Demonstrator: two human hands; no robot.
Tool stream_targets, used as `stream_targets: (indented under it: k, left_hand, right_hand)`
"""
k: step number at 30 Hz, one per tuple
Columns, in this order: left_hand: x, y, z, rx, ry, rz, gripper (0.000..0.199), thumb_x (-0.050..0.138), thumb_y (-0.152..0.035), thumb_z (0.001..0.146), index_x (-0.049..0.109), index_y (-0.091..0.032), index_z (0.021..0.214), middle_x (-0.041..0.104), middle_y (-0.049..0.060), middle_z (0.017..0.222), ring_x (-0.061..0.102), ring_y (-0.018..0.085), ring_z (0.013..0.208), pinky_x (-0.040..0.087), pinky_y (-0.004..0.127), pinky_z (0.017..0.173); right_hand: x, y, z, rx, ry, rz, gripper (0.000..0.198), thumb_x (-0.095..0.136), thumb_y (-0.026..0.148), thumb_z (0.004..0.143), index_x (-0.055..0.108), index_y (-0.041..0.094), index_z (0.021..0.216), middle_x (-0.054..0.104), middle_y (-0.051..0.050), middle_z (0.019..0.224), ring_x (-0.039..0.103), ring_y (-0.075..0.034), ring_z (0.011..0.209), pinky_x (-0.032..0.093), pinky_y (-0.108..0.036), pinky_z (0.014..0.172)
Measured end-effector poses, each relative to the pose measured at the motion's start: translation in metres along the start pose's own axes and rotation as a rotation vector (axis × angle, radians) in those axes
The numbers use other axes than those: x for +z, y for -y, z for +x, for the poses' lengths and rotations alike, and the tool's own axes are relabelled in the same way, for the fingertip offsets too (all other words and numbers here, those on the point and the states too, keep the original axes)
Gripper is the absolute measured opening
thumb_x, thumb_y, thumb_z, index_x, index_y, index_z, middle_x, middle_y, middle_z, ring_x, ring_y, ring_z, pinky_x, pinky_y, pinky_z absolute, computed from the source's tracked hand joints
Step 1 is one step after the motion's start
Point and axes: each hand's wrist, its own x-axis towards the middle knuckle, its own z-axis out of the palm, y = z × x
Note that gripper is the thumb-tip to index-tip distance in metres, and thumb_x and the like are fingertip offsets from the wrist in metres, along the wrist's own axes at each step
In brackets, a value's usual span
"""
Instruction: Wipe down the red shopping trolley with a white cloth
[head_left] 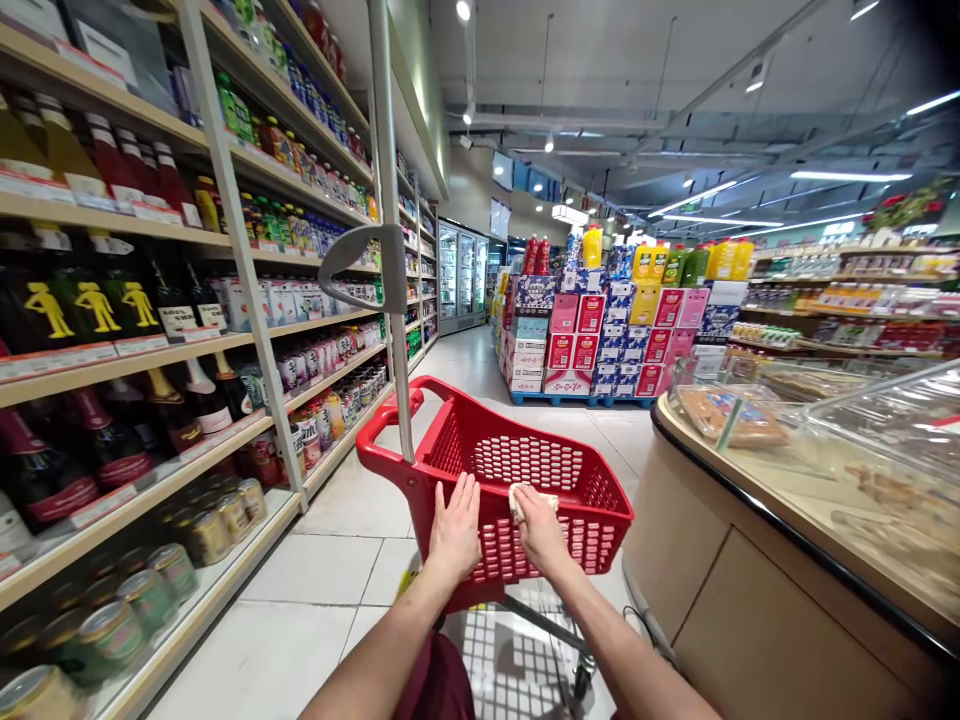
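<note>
A red plastic shopping cart (pixel 600 485) with a perforated basket stands side-on in front of me. My left hand (pixel 456 525) lies with outstretched fingers against the near side of the basket, holding nothing. Further right along the same side, my right hand (pixel 538 525) is closed over a crumpled white cloth (pixel 517 500) at the upper rim. Much of the cloth is hidden under the fingers. From the cart's handle end rises a tall grey pole (pixel 388 170) with a grey plastic loop (pixel 360 268) on it.
On the left run shelves (pixel 225 240) of bottles and cans. A rounded counter (pixel 712 560) with clear covers stands close on the right. Ahead are stacked drink cartons (pixel 574 345) on blue pallets, with glass-door fridges (pixel 461 270) beyond. A cart wheel (pixel 581 680) rests on the tiled floor.
</note>
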Motion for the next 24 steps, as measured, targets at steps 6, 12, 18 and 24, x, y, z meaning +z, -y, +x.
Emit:
stream_targets:
  k: [6, 12, 18, 24]
  left_hand:
    - [-0.009, 0.034, -0.014, -0.123, -0.134, 0.119, 0.069, 0.038, -0.013, 0.065, 0.025, -0.007, 0.133, 0.019, 0.01, 0.143, 0.007, 0.022, 0.132, 0.001, 0.05, 0.105]
    - [-0.008, 0.056, -0.02, -0.086, -0.282, 0.124, 0.064, 0.036, -0.008, 0.066, 0.033, -0.009, 0.13, 0.032, 0.01, 0.138, 0.018, 0.02, 0.13, 0.007, 0.046, 0.106]
    - [-0.007, 0.087, -0.024, -0.196, -0.457, 0.17, 0.068, 0.034, -0.003, 0.066, 0.025, -0.008, 0.133, 0.033, 0.014, 0.136, 0.024, 0.021, 0.128, 0.009, 0.048, 0.105]
    - [0.008, 0.075, -0.022, -0.15, -0.421, 0.179, 0.069, 0.034, -0.002, 0.066, 0.023, -0.01, 0.134, 0.029, 0.011, 0.139, 0.022, 0.02, 0.129, 0.006, 0.047, 0.106]
  right_hand:
    - [-0.013, -0.016, -0.009, 0.101, -0.1, 0.023, 0.048, 0.036, 0.003, 0.065, 0.058, 0.013, 0.106, 0.057, -0.012, 0.111, 0.046, -0.022, 0.11, 0.027, -0.043, 0.1]
    - [0.039, 0.089, 0.026, -0.109, -0.064, 0.183, 0.052, 0.037, 0.004, 0.067, 0.052, 0.015, 0.115, 0.054, -0.008, 0.118, 0.046, -0.016, 0.111, 0.033, -0.035, 0.099]
    - [0.058, 0.16, 0.066, -0.282, -0.08, 0.305, 0.049, 0.038, 0.006, 0.071, 0.049, 0.011, 0.119, 0.05, -0.012, 0.123, 0.041, -0.018, 0.116, 0.03, -0.038, 0.101]
    - [0.035, 0.063, 0.039, -0.138, -0.111, 0.159, 0.046, 0.035, 0.005, 0.072, 0.054, 0.017, 0.113, 0.056, -0.009, 0.116, 0.047, -0.017, 0.11, 0.035, -0.038, 0.096]
